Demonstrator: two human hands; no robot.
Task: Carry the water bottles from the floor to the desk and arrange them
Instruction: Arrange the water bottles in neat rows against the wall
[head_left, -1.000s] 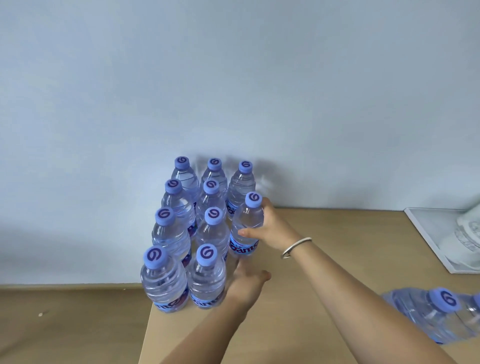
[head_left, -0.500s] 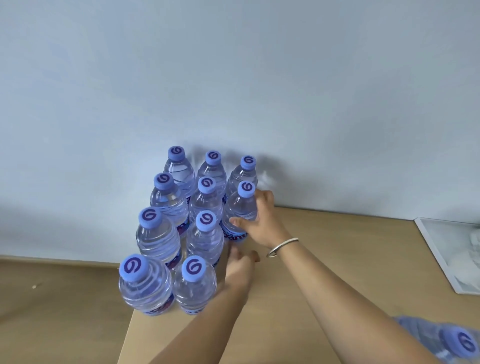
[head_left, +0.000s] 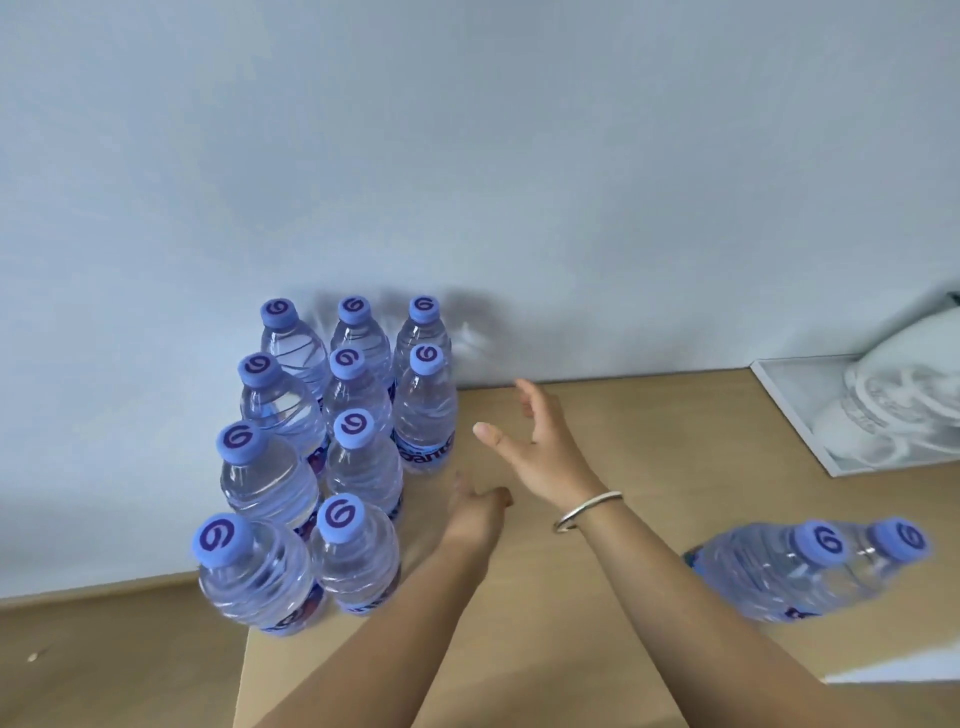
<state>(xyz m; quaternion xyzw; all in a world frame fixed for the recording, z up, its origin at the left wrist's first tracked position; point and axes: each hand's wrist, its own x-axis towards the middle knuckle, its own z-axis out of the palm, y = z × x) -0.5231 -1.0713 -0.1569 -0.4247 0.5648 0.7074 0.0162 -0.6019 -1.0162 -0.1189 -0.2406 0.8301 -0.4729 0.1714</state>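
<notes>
Both hands empty beside the bottles (head_left: 423, 415).
Right hand (head_left: 540, 447) was spread wide; left hand (head_left: 475, 512) lay relaxed, touching nothing.

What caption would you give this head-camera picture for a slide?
Both open hands, left and right, hover beside ten upright water bottles grouped at the desk corner; two more bottles wait nearby.

My wooden desk (head_left: 545, 597) carries nine upright water bottles (head_left: 363, 457) in rows at its left edge, the farthest against the wall (head_left: 467, 156). Right of that cluster stand two more bottles (head_left: 789, 571); beyond them, what seems a white tray (head_left: 789, 405).
</notes>
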